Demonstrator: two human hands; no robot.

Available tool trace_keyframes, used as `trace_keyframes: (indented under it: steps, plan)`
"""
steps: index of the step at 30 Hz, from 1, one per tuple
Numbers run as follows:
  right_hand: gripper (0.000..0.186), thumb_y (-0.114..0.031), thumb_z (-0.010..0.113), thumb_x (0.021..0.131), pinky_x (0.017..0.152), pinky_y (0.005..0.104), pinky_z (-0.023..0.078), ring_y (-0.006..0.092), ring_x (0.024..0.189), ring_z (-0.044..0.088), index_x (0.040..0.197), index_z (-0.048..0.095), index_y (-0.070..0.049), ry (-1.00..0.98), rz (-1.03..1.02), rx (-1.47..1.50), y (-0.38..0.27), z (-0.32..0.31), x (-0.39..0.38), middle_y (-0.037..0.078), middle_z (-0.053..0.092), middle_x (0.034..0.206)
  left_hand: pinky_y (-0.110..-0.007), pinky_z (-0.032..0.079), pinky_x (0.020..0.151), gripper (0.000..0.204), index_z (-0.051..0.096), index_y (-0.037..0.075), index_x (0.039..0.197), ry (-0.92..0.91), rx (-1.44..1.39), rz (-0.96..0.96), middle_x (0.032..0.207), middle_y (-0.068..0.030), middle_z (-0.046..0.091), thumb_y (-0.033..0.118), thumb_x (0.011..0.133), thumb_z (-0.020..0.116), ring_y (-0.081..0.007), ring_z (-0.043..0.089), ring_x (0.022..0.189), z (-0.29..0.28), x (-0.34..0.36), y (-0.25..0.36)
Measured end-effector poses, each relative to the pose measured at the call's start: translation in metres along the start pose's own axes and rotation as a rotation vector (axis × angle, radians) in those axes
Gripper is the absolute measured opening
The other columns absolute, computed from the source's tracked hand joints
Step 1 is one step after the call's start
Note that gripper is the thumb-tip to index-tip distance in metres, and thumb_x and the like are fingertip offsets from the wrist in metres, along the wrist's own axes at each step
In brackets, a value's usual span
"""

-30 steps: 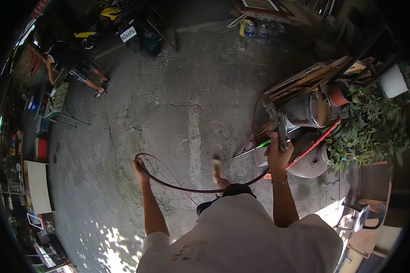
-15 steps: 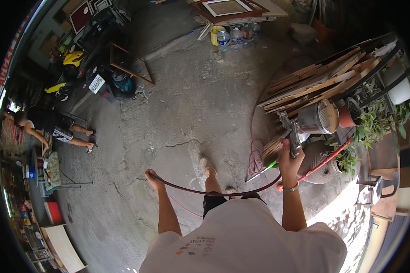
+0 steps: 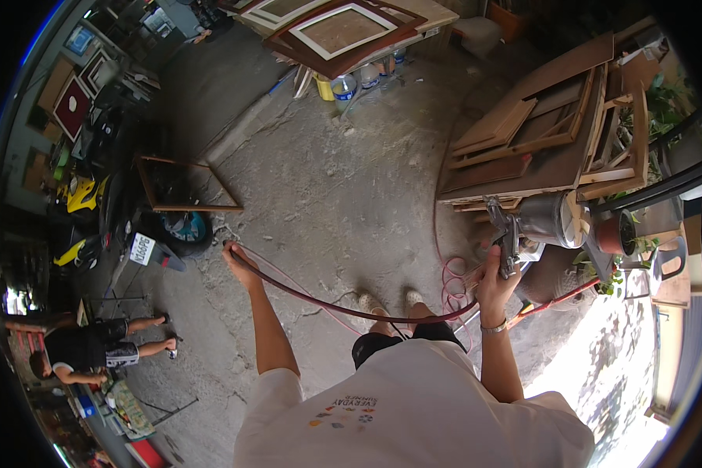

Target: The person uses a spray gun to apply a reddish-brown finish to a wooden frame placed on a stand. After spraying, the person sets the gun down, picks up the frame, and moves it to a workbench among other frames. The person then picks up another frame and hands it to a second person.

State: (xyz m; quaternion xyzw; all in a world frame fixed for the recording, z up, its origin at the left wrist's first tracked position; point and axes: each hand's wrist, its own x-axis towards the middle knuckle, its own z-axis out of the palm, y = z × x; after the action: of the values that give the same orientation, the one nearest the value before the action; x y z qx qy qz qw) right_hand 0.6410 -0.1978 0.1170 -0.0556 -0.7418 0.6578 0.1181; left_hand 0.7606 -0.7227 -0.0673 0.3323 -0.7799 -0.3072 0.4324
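Note:
My right hand (image 3: 491, 288) is closed round the handle of a metal spray gun (image 3: 507, 243), tilted on its side. Beside the gun is a silver cup (image 3: 544, 220), stained at its far end, which looks attached. A dark red hose (image 3: 351, 311) sags in front of my body, running from near my right hand to my left. Out to the left, the fingers of my left hand (image 3: 242, 267) are closed on the hose. A thin pink hose (image 3: 452, 285) lies looped on the floor near my right hand.
Wooden panels and frames (image 3: 522, 140) are stacked at the right, near a potted plant (image 3: 616, 232). A table bearing picture frames (image 3: 343, 31) stands ahead, with plastic bottles (image 3: 343, 87) below. At left are a wooden frame (image 3: 195, 208), a motorcycle (image 3: 181, 230) and another person (image 3: 86, 343).
My view has turned, so the surroundings have shifted. My left hand has moved up and to the left with the hose. Both my feet now stand side by side.

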Motion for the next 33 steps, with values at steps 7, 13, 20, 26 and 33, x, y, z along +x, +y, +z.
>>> trace_keyframes:
  steps: [7,13,20,26,33]
  plan:
    - [0.028,-0.024,0.059,0.101,0.038,0.022,0.037,0.0051,0.043,0.048,0.104,0.062,0.004,0.111,0.028,-0.037,0.02,0.054,0.078,0.011,0.072,0.093,-0.032,0.046,0.077,0.011,0.054,0.005,0.102,-0.626,-0.069,0.062,0.089,-0.0071,0.059,0.016,0.101,0.053,-0.0204,0.055,0.079,0.156,0.091,0.005]
    - [0.028,-0.021,0.06,0.1,0.039,0.0199,0.039,0.003,0.046,0.049,0.112,0.06,0.004,0.211,0.065,0.038,0.038,0.086,0.173,0.009,0.071,0.092,-0.042,0.05,0.086,0.027,0.06,0.009,0.106,-1.477,0.346,-0.04,0.105,-0.0139,0.068,-0.003,0.083,0.06,-0.0335,0.064,0.105,0.216,0.051,-0.062]
    - [0.024,-0.019,0.058,0.101,0.039,0.0192,0.039,0.0029,0.047,0.048,0.111,0.059,0.004,0.311,0.084,-0.069,0.05,0.106,0.251,0.009,0.07,0.095,-0.043,0.045,0.103,0.044,0.05,0.007,0.136,-1.4,0.261,0.025,0.13,-0.0206,0.06,0.016,0.094,0.059,-0.0374,0.056,0.122,0.327,-0.017,0.008]
    - [0.026,-0.024,0.057,0.102,0.039,0.0209,0.037,0.0049,0.046,0.048,0.109,0.059,0.001,0.486,0.065,-0.096,0.051,0.133,0.282,0.008,0.068,0.094,-0.04,0.045,0.102,0.043,0.055,0.003,0.131,-1.47,-0.106,0.073,0.13,-0.0206,0.06,0.033,0.101,0.055,-0.0332,0.059,0.12,0.427,-0.018,0.158]
    - [0.023,-0.022,0.059,0.101,0.043,0.0228,0.042,0.0081,0.049,0.053,0.108,0.05,-0.002,0.602,0.087,-0.042,0.051,0.184,0.303,0.008,0.065,0.088,-0.037,0.042,0.105,0.04,0.046,0.001,0.139,-1.918,-0.888,0.055,0.133,-0.0154,0.058,0.025,0.106,0.046,-0.0263,0.055,0.124,0.437,-0.016,0.349]
